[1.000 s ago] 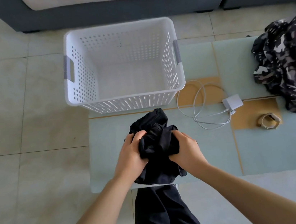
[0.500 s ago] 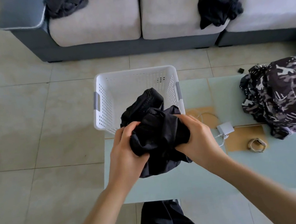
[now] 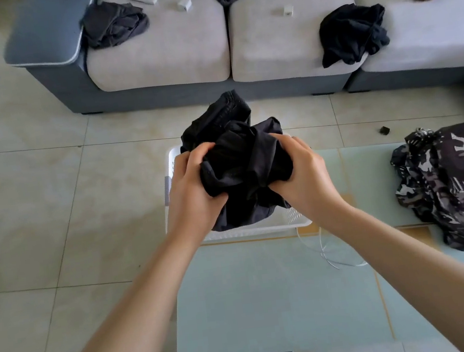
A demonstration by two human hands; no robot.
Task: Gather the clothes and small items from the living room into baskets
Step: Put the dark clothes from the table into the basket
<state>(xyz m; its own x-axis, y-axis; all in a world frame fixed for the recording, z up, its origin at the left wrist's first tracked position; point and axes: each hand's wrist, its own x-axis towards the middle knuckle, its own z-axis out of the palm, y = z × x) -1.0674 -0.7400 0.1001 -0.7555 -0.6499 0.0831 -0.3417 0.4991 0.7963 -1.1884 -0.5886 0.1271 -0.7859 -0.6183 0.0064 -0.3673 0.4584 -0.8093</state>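
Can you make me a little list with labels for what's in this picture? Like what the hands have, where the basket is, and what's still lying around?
left hand: grips the black garment
right hand: grips the same garment
basket: white, on the glass table, under the garment
table leftovers: camouflage garment, white cable
sofa leftovers: dark grey clothes, black clothes, two remotes, small white items
floor: small black item

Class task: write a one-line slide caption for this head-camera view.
Both hands, left and right, grip a bundled black garment above the white basket.
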